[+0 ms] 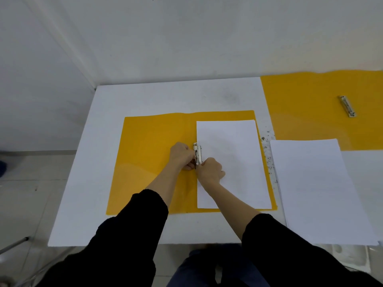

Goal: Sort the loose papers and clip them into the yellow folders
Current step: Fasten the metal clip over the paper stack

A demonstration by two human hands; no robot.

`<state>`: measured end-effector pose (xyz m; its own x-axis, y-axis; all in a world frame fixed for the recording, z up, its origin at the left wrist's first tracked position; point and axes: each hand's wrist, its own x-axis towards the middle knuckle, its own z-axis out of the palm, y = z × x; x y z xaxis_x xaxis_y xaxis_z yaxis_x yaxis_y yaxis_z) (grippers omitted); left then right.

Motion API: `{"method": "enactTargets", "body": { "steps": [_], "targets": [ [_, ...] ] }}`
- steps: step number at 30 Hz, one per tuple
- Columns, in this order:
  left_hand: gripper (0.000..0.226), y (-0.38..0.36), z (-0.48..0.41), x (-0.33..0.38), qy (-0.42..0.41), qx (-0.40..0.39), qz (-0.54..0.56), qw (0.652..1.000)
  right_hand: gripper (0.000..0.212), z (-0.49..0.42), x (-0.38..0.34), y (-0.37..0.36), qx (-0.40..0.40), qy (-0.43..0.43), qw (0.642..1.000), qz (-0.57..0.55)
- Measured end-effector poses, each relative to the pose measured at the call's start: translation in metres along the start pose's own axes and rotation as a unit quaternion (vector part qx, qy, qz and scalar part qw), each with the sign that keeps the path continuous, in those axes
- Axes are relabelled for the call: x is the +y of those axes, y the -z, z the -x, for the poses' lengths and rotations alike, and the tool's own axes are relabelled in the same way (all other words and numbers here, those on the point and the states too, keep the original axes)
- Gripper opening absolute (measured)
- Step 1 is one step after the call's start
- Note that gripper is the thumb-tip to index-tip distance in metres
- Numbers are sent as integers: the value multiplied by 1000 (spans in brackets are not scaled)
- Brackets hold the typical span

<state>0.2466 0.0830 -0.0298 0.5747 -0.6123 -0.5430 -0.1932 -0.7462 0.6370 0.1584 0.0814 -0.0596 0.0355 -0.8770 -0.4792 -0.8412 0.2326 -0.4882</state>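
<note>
An open yellow folder (151,154) lies flat in the middle of the white table. White paper (234,162) lies on its right half, with its left edge under the folder's metal clip (198,153) near the spine. My left hand (181,155) grips the lower end of the clip from the left. My right hand (209,170) rests on the paper and pinches the same end from the right. A second open yellow folder (306,106) lies at the back right with its own metal clip (348,106). A stack of loose white papers (319,189) sits at the right.
The white table (87,183) stands against a white wall, its left and front edges in view. Dark specks mark the table between the near folder and the paper stack. A tiled floor and a metal chair leg show at the left.
</note>
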Motion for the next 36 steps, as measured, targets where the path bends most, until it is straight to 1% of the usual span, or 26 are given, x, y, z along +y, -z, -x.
{"method": "enactTargets", "body": {
  "steps": [4, 8, 14, 18, 21, 27, 29, 31, 33, 36],
  "targets": [
    [34, 1, 2, -1, -15, -4, -18, 1000, 15, 5, 1, -3, 10, 10, 1000, -3],
    [26, 6, -1, 0, -11, -44, -3, 999, 18, 9, 6, -6, 34, 30, 999, -7],
    [7, 12, -4, -2, -5, -98, 12, 995, 15, 9, 8, -7, 43, 36, 998, -33],
    [2, 13, -5, -5, -7, -101, 21, 995, 12, 6, 8, -4, 28, 32, 998, -49],
    [6, 12, -6, -11, -20, -90, 35, 995, 10, 5, 8, -2, 22, 23, 998, -54],
    [9, 3, -2, -17, -77, -44, 24, 996, 13, 2, 3, 5, 0, 11, 999, -48],
    [1, 4, -1, -24, -123, 16, -6, 992, 15, 2, 5, 8, -12, 24, 999, -33],
    [11, 12, -3, -38, -150, 96, -70, 981, 18, 2, 8, 14, -17, 58, 998, -11],
    [20, 24, -7, -55, -128, 137, -141, 972, 24, 5, 11, 17, -1, 101, 995, 4],
    [31, 42, -9, -79, -50, 191, -239, 951, 35, 9, 14, 15, 39, 166, 985, 34]
  ]
}}
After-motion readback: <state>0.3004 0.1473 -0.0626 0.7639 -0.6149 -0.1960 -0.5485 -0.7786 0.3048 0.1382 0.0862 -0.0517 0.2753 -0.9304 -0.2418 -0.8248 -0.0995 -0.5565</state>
